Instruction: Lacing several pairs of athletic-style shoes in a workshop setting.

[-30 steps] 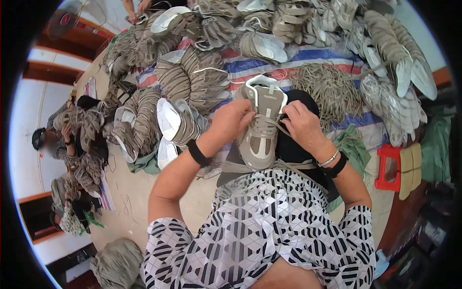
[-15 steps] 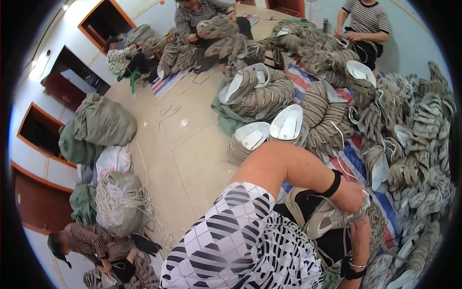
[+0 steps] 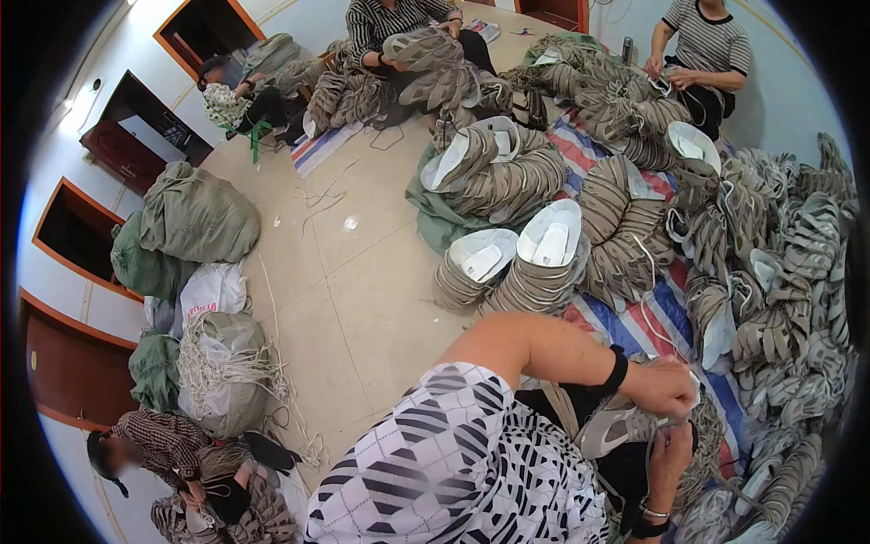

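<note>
At the lower right of the frame, the left hand (image 3: pixel 660 388) closed over the grey shoe (image 3: pixel 616 424) on the lap, while the right hand (image 3: pixel 669 446) pinched its lace. Even, snug pulls would likely keep the lacing neat.

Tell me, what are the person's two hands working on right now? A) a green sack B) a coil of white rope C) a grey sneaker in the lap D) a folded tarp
C: the left hand and right hand both grip a grey sneaker resting in the lap.
</note>
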Motion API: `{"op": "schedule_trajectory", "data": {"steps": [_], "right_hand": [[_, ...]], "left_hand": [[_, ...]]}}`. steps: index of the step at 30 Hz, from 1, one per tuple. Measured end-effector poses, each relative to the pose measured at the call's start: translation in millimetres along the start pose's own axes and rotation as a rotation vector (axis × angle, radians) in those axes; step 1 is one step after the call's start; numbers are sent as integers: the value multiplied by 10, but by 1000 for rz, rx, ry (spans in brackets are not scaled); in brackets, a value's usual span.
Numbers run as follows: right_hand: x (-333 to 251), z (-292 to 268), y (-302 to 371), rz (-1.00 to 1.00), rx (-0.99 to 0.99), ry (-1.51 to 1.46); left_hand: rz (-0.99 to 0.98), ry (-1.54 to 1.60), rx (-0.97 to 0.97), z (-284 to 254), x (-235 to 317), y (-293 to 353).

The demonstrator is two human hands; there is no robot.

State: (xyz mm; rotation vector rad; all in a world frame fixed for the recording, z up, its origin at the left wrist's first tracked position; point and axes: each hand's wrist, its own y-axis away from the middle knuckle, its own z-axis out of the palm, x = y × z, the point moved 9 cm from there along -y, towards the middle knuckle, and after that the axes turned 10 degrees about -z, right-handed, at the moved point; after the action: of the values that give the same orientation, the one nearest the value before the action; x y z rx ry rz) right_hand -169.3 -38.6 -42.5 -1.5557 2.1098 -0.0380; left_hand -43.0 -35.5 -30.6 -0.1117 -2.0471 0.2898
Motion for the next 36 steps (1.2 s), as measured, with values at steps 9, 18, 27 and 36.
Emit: {"op": "schedule_trajectory", "data": {"steps": [9,18,27,36], "right_hand": [[416,-981,85,430,1052,-1001],[869,-15,936,790,533,-1154],[673,135,753,747,472,-1192],[671,156,913,701,467,-1121]], "left_hand": [[129,-432,-41,223,-73,12],[399,-655,-168,579,78,-110],[150,-833,-499,346,163,-141],[91,-1094,-742,717,184,-168]]}}
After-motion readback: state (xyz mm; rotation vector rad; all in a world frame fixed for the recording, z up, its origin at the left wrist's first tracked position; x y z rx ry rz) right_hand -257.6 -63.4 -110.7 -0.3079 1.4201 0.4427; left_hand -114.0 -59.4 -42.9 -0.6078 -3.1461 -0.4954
